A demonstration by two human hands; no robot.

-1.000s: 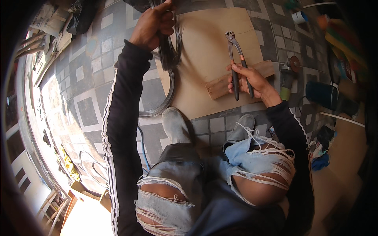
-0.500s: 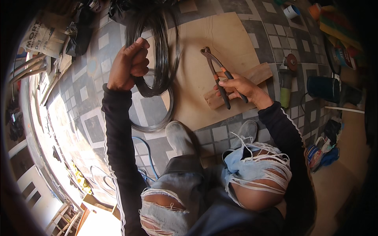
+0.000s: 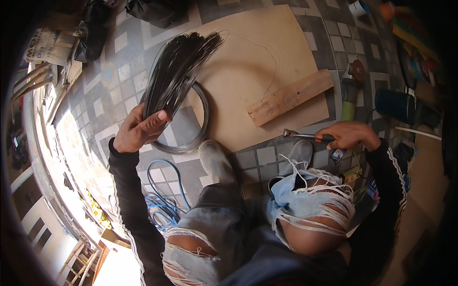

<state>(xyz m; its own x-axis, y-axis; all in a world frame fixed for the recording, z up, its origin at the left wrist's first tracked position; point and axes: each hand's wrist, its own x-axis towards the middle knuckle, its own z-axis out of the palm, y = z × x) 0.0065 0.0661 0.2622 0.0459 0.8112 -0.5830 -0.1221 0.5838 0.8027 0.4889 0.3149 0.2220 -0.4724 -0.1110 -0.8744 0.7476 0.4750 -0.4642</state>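
Note:
My left hand [image 3: 136, 129] is closed round the near end of a thick bundle of thin black wire [image 3: 172, 71], thumb on top. The bundle slants away to the upper right, and its far end fans out above a pale board. A few fine strands trail from it across the board. On the floor beneath lies a ring-shaped coil of wire [image 3: 206, 117], partly covered by the bundle. Over by my right knee, my right hand [image 3: 352, 134] grips pincers [image 3: 307, 135] with orange and black handles. Their metal head points left, near my right shoe; the fingers hide most of the handles.
A wooden block [image 3: 290, 98] lies on the pale board [image 3: 238, 88]. An angle grinder [image 3: 350, 93] rests on the tiles to the right. Blue hose [image 3: 167, 207] is looped beside my left leg. Black bags [image 3: 155, 10] sit at the far left.
My left hand has come nearer and slightly left, and the wire bundle now slants away from it instead of hanging down. My right hand has drawn the pincers nearer and right, off the wooden block.

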